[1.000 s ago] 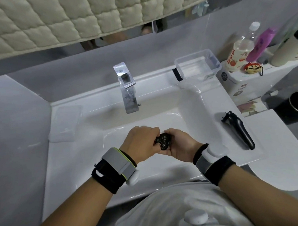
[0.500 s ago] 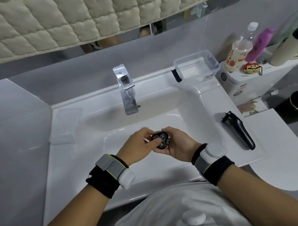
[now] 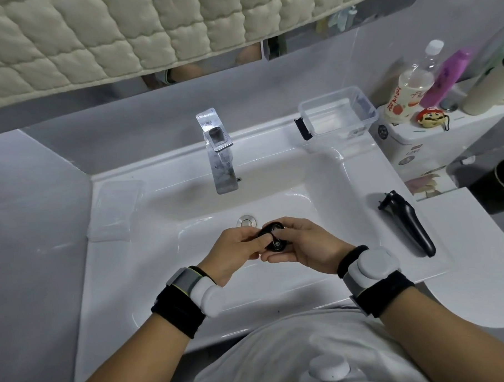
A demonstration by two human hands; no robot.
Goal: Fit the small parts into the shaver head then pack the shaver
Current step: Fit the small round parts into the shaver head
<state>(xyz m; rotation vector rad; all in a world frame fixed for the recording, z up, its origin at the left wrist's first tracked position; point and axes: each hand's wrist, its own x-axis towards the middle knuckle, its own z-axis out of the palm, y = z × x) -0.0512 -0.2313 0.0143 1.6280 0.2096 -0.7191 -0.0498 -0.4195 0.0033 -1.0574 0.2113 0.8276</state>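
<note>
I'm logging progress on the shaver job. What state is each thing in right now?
shaver head: held over the basin, off the body
left hand: pinching the head
right hand: gripping the head
shaver body: lying headless on the counter
clear box: open, nothing seen inside
faucet: off
drain stopper: down

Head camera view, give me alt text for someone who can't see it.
Two hands, left and right, hold a black shaver head over a white sink. The black shaver body lies on the right ledge, with an open clear plastic box behind it.
</note>
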